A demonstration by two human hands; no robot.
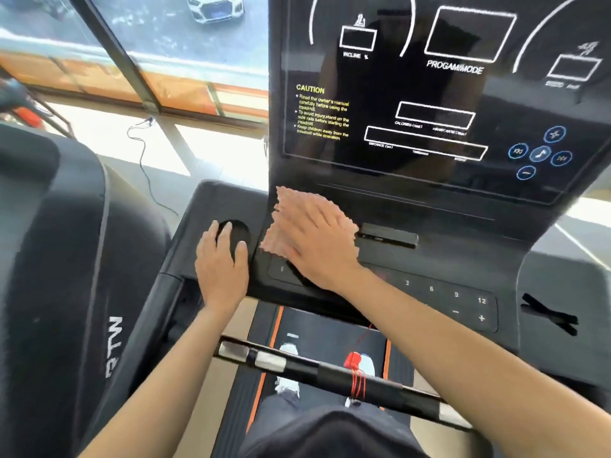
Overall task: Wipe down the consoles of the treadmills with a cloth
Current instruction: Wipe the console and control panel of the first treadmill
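Note:
A black treadmill console (pixel 429 206) fills the upper right, with a dark display panel (pixel 413 87) printed with white outlines and yellow caution text. A pink cloth (pixel 291 206) lies flat on the console's lower left shelf, just under the display. My right hand (pixel 314 239) presses flat on the cloth with fingers spread. My left hand (pixel 221 259) rests on the left side of the console, fingers at the rim of a round cup holder (pixel 236 234). A row of number buttons (pixel 443 292) runs to the right of my right wrist.
A handlebar (pixel 314 368) with a red safety cord (pixel 355 368) crosses below my arms, above the belt (pixel 330 338) and my shoes. A neighbouring black treadmill's shroud (pixel 49 259) stands at left. A window (pixel 132 44) and a loose floor cable (pixel 142 160) lie beyond.

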